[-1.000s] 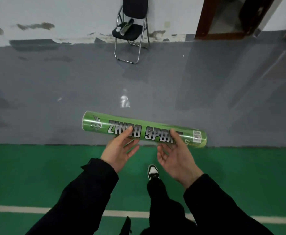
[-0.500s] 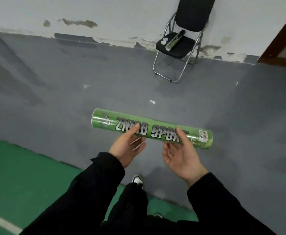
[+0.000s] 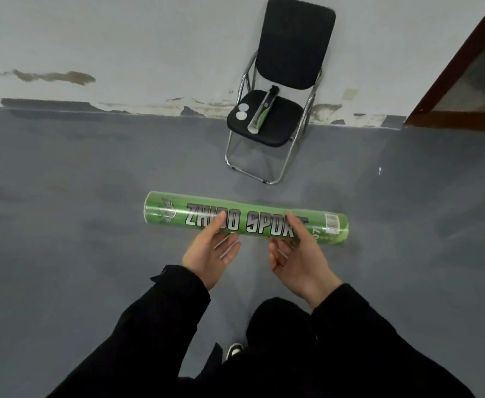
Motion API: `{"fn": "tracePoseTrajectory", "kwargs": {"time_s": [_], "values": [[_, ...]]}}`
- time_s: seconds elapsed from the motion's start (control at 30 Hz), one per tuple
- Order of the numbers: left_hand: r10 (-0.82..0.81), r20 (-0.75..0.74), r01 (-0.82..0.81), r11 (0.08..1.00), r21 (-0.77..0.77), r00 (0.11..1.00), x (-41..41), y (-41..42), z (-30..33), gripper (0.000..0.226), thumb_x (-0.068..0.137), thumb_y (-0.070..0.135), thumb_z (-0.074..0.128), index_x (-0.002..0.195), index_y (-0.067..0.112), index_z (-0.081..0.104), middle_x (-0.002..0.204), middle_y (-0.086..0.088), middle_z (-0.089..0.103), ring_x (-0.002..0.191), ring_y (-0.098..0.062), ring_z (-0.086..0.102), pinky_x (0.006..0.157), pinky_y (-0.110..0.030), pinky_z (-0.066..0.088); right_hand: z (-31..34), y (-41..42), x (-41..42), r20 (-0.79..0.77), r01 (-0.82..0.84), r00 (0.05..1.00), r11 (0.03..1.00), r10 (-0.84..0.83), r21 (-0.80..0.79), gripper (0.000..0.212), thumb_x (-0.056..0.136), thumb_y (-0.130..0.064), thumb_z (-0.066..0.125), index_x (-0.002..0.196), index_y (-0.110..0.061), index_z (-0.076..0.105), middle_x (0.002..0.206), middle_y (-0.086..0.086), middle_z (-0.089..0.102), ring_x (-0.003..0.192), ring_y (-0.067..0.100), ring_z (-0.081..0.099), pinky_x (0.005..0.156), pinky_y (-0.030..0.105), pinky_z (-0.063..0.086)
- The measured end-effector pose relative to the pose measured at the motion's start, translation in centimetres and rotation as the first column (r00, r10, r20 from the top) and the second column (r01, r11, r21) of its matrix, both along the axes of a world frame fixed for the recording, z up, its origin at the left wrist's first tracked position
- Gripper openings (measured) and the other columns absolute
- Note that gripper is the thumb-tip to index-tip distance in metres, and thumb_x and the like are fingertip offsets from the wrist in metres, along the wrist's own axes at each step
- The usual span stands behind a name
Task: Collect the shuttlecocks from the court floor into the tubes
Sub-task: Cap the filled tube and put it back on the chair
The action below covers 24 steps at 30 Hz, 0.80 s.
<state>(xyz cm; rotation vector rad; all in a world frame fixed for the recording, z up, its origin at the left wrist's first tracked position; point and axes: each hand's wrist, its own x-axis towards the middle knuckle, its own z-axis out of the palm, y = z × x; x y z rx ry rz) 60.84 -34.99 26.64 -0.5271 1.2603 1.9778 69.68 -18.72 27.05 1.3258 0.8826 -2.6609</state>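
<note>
At frame centre, left hand (image 3: 211, 255) and right hand (image 3: 300, 261) grip a horizontal green shuttlecock tube (image 3: 245, 217) from beneath, thumbs on top.

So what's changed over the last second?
The person has walked off the green court onto grey floor, toward the black folding chair. Unchanged: left hand and right hand hold the green cardboard shuttlecock tube level.
</note>
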Motion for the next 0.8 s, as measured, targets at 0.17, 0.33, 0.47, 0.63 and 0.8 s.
{"fn": "tracePoseTrajectory", "kwargs": {"time_s": [0.17, 0.33, 0.47, 0.63, 0.8], "values": [[-0.023, -0.114, 0.022, 1.0, -0.006, 0.993, -12.8, 8.8, -2.9, 0.072, 0.08, 0.036, 0.082, 0.142, 0.006, 0.058, 0.136, -0.007, 0.067, 0.124, -0.021, 0.065, 0.096, -0.034, 0.058, -2.2, 6.5, -14.0, -0.056, 0.029, 0.998, 0.999, -0.028, 0.013, 0.049, 0.075, -0.056, 0.081, 0.108, -0.021, 0.069, 0.078, -0.003, 0.066, 0.069, 0.013, 0.062, 0.067, 0.028, 0.051], [-0.037, -0.144, 0.039, 0.999, 0.009, 0.989, -26.8, 16.8, -4.4, 0.063, 0.084, 0.029, 0.078, 0.135, -0.003, 0.059, 0.111, -0.011, 0.078, 0.102, -0.021, 0.076, 0.101, -0.039, 0.056, -3.9, 12.7, -29.1, -0.142, -0.099, 0.985, 0.995, 0.1, 0.017, 0.051, 0.081, -0.055, 0.076, 0.122, -0.025, 0.071, 0.106, -0.003, 0.073, 0.084, 0.011, 0.065, 0.08, 0.028, 0.049], [0.004, -0.16, 0.0, 1.0, 0.024, 0.987, -38.1, 19.3, -3.7, 0.067, 0.089, 0.039, 0.078, 0.141, 0.0, 0.06, 0.138, -0.018, 0.068, 0.125, -0.026, 0.068, 0.108, -0.037, 0.052, -3.0, 16.1, -39.1, -0.171, -0.206, 0.964, 0.979, 0.202, -0.003, 0.054, 0.09, -0.04, 0.073, 0.139, -0.02, 0.061, 0.127, -0.005, 0.07, 0.094, 0.012, 0.067, 0.085, 0.029, 0.054], [0.177, -0.064, -0.171, 0.981, 0.089, 0.982, -52.8, 21.4, -4.1, 0.016, 0.094, 0.036, 0.071, 0.099, 0.021, 0.075, 0.115, -0.008, 0.074, 0.117, -0.024, 0.071, 0.11, -0.04, 0.052, -4.3, 19.3, -50.8, -0.05, -0.271, 0.961, 0.962, 0.271, -0.002, 0.044, 0.089, -0.027, 0.072, 0.13, -0.017, 0.062, 0.122, 0.001, 0.074, 0.091, 0.016, 0.067, 0.082, 0.03, 0.053], [0.241, 0.012, -0.241, 0.969, 0.054, 0.97, -65.8, 22.6, -8.4, 0.014, 0.099, 0.033, 0.068, 0.088, 0.024, 0.068, 0.093, 0.001, 0.073, 0.102, -0.02, 0.069, 0.105, -0.039, 0.053, -9.9, 22.8, -61.9, 0.149, -0.203, 0.97, 0.977, 0.191, 0.067, 0.028, 0.096, -0.025, 0.064, 0.122, -0.013, 0.066, 0.108, 0.007, 0.077, 0.078, 0.016, 0.067, 0.07, 0.03, 0.052]]}}
